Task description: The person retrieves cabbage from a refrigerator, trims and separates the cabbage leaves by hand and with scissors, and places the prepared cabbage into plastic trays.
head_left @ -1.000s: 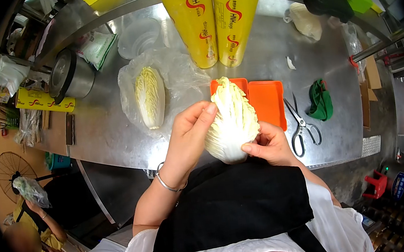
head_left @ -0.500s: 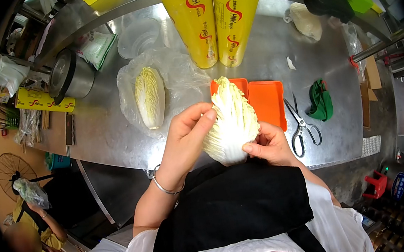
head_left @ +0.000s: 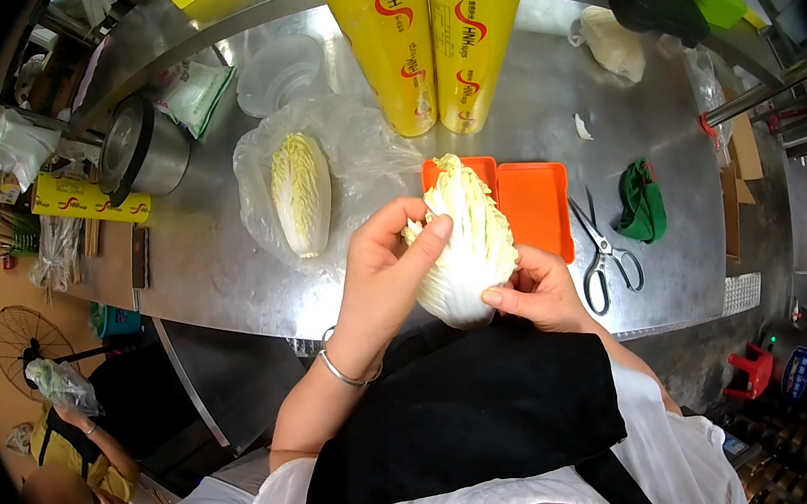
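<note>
A pale yellow-white napa cabbage [head_left: 465, 254] is held up in front of my black apron, its leafy tip pointing away from me. My left hand [head_left: 399, 253] pinches the leaves on the cabbage's left side between thumb and fingers. Around the lower right of the base, my right hand [head_left: 537, 290] is closed, thumb in front and fingers partly hidden behind. Beyond the cabbage lies an open orange box [head_left: 535, 204], partly covered by it. To the left, a second napa cabbage [head_left: 301, 196] rests on a clear plastic bag [head_left: 361, 151].
Scissors [head_left: 605, 255] and a green cloth bundle [head_left: 639, 203] lie right on the steel table [head_left: 216, 285]. Two yellow film rolls [head_left: 469, 42] stand behind. A lidded pot [head_left: 144, 148] and clear tub [head_left: 281, 76] are at the left. A co-worker holds a bagged vegetable [head_left: 62, 385].
My left hand has shifted slightly right and up across the cabbage's leaves, its thumb now further over them. My right hand has barely moved.
</note>
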### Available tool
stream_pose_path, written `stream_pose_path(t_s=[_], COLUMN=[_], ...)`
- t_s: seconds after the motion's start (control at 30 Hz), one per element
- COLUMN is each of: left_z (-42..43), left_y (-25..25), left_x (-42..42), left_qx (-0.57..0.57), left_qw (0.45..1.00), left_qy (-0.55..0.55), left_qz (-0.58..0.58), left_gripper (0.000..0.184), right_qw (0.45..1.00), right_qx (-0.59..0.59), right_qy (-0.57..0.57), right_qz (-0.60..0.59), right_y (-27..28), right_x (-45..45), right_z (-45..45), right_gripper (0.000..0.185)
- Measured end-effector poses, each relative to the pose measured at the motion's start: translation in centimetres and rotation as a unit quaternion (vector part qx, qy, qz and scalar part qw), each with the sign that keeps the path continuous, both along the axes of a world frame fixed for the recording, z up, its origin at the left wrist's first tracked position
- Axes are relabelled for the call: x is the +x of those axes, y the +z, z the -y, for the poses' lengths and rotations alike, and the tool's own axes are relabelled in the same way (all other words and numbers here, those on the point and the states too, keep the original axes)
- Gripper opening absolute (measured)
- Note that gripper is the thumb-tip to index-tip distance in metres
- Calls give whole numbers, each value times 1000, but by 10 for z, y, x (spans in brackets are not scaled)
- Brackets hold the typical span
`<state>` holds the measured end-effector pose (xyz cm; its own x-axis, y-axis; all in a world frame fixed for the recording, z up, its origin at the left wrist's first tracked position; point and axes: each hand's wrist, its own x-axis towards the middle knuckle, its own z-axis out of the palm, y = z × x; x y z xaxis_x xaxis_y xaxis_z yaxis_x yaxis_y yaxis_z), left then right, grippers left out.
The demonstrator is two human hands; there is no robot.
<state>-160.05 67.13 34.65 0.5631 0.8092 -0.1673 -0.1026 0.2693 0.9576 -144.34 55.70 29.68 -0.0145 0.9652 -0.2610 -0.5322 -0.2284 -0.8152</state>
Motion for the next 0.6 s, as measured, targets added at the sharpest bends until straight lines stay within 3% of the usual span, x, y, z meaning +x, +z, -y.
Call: stream_pose_path(t_s=[0.4,0.6], left_z=[3,2], left_y=[2,1], left_x=[0,-1], left_qx=[-27,-36], left_qw=[999,999], left_qy=[-15,-16], left_qz=[-8,-13], left_gripper=[23,20], right_qw=[1000,1000], right_qx=[8,3], right_qy=[0,-10], right_qz=[-13,-12], right_y=[-5,-7], right_x=[1,-2], right_z=[-1,-1], right_gripper=[37,36])
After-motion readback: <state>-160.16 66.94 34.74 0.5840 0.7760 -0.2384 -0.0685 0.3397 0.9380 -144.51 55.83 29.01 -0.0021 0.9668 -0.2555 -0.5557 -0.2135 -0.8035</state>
